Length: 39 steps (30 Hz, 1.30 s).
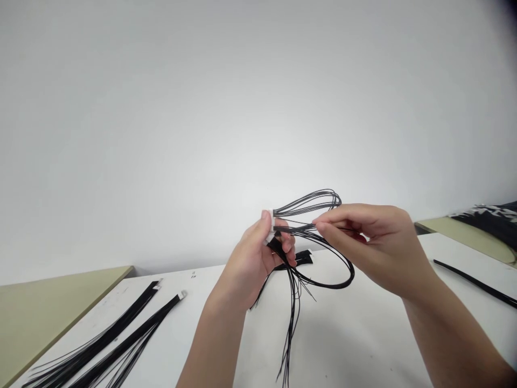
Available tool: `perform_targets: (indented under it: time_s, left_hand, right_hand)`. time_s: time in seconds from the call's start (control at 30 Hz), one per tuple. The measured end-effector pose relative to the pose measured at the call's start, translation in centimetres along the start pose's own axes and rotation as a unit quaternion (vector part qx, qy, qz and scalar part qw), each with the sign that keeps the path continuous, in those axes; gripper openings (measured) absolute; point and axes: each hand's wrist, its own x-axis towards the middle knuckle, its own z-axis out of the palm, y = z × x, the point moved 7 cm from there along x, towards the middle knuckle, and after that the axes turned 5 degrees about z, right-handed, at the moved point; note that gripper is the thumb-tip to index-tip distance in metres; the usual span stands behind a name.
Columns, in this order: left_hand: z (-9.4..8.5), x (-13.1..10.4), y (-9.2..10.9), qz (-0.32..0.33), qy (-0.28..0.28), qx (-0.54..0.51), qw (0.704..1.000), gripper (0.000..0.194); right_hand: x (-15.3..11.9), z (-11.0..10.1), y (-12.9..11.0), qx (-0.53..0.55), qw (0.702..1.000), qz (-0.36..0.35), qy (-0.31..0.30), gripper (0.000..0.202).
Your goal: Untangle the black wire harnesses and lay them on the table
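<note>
I'm watching the left hand [250, 264] clamping its fingers on a white connector [271, 221], over the table [343, 334] toward its far edge. The right hand [383, 242] is pinching black wires [301, 231]; crossing loops could be snagging under uneven pulling. Marks [193, 276] near the far-left corner are looking illegible.

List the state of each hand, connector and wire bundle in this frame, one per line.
Left hand: fingers closed on the white connector.
Right hand: fingers pinching black wires.
White connector: held up, wires attached.
Black wires: looped, some loose ends hanging.
Two left bundles: lying flat, far ends loose, fanned out.
Bundle behind the hands: lying down, partly hidden.
Right-side bundle: lying gathered, slightly curved.
</note>
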Motion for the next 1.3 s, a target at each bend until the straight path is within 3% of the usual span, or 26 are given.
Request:
perform_targets:
  time_s: [0.2,0.33,0.73,1.3]
  left_hand:
    - [-0.1,0.0,0.2,0.012,-0.006,0.092,0.996,0.039]
    - [0.3,-0.1,0.2,0.022,-0.039,0.125,0.991,0.039]
    - [1.0,-0.3,-0.2,0.014,-0.072,0.096,0.993,0.038]
    - [1.3,-0.1,-0.7,0.015,-0.068,0.097,0.993,0.043]
  right_hand:
    - [0.3,0.3,-0.4,-0.032,0.999,-0.005,-0.001,0.012]
    - [0.3,0.7,-0.4,-0.036,0.999,-0.004,-0.009,0.013]
    - [0.4,1.4,-1.3,-0.046,0.998,-0.029,-0.020,0.019]
    - [0.4,1.3,-0.6,-0.057,0.998,-0.015,-0.006,0.016]
